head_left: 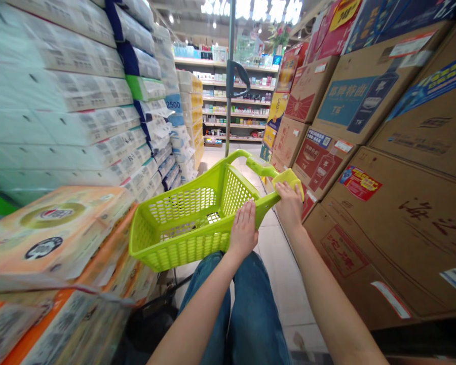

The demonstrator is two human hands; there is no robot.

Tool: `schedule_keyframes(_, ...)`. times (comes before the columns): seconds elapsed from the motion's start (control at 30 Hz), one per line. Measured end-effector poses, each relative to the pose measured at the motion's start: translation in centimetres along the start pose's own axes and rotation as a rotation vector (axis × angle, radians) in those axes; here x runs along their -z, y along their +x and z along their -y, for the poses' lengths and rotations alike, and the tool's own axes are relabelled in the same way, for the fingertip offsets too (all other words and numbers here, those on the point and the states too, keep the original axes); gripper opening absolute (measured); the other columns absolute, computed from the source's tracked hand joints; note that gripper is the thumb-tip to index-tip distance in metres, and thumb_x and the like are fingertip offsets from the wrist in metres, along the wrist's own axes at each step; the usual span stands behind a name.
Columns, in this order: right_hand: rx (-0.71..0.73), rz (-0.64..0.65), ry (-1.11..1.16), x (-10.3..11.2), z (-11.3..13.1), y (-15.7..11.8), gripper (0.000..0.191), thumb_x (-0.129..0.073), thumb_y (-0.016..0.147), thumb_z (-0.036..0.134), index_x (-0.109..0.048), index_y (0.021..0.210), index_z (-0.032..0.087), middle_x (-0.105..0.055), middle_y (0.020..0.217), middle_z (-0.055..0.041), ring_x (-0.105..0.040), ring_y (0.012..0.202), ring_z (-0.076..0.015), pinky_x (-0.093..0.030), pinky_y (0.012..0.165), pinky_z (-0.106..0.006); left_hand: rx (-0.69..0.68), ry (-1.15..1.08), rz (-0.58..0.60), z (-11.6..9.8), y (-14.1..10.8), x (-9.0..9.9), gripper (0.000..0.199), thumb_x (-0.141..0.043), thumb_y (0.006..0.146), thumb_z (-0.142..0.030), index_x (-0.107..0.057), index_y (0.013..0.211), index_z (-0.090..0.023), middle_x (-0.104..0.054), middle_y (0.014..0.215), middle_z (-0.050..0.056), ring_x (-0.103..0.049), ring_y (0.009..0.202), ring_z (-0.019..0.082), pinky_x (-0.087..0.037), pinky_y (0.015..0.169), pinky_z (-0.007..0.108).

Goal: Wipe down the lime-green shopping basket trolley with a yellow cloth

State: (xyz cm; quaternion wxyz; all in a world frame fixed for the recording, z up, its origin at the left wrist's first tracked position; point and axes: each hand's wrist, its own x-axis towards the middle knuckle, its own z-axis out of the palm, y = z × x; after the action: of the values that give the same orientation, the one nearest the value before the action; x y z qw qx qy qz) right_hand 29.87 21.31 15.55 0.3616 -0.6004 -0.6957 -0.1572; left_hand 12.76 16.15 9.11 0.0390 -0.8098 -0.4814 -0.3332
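Observation:
A bright green plastic shopping basket (182,243) with perforated walls tilts in front of my knees, its long handle frame (262,166) reaching up and to the right. My left hand (244,228) lies flat against the near side by the rim, fingers stretched out. Pressed on the end of the handle is a folded yellow cloth (294,181), with the fingers of my right hand (290,200) closed over it. Part of the handle is hidden beneath the cloth. Nothing lies inside the basket apart from what shows through its holes.
Stacked tissue packs (95,91) rise on the left, with orange packs (53,223) lower down. Cardboard cartons (365,197) wall the right side. A grey upright pole (229,116) with a looped handle stands behind the basket. Stocked shelves (243,114) cross the aisle's far end.

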Motion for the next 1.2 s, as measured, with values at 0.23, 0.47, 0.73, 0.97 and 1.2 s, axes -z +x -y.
schedule_keyframes(0.23,0.218,0.105,0.087,-0.6,4.8,-4.4,0.058,-0.039,0.080,0.000,-0.063,0.129,0.019,-0.063,0.135,-0.0055,-0.054,0.132,-0.0190,-0.027,0.119,-0.041,-0.002,-0.018,-0.003,0.1,0.1,0.1,0.089,-0.048,0.074,-0.012,-0.011,0.155,-0.009,-0.027,0.161,0.014,-0.022,0.150,0.024,-0.024,0.122,0.045)
schedule_keyframes(0.47,0.062,0.026,0.041,1.0,-1.5,0.3,0.059,-0.040,0.074,-0.001,-0.066,0.123,0.020,-0.068,0.129,-0.0062,-0.057,0.128,-0.0223,-0.021,0.121,-0.051,-0.009,0.006,0.007,-0.1,0.1,0.3,0.092,-0.050,0.072,-0.011,-0.011,0.155,-0.008,-0.023,0.163,0.013,-0.018,0.151,0.024,-0.022,0.123,0.043)
schedule_keyframes(0.73,0.136,0.039,0.049,-1.5,5.4,-4.6,0.057,-0.040,0.080,0.000,-0.063,0.129,0.017,-0.063,0.135,-0.0083,-0.053,0.132,-0.0210,-0.028,0.119,-0.044,-0.011,-0.010,-0.003,0.2,0.1,0.1,0.085,-0.048,0.076,-0.013,-0.014,0.154,-0.007,-0.027,0.161,0.015,-0.021,0.151,0.024,-0.023,0.123,0.045)
schedule_keyframes(0.97,0.120,0.050,0.084,0.8,-0.5,-0.8,0.061,-0.041,0.074,-0.004,-0.067,0.123,0.022,-0.068,0.128,-0.0045,-0.058,0.127,-0.0201,-0.022,0.121,-0.050,-0.008,0.023,0.039,0.1,0.1,0.5,0.090,-0.050,0.073,-0.013,-0.012,0.155,-0.007,-0.023,0.163,0.013,-0.019,0.151,0.024,-0.022,0.123,0.043)
schedule_keyframes(1.2,0.028,-0.013,0.016,-0.7,1.6,-1.4,0.056,-0.041,0.077,-0.002,-0.065,0.125,0.012,-0.066,0.131,-0.0116,-0.055,0.130,-0.0258,-0.028,0.119,-0.050,-0.002,0.010,0.027,0.0,0.1,0.3,0.091,-0.050,0.073,-0.012,-0.011,0.155,-0.007,-0.023,0.163,0.013,-0.017,0.152,0.023,-0.022,0.123,0.043)
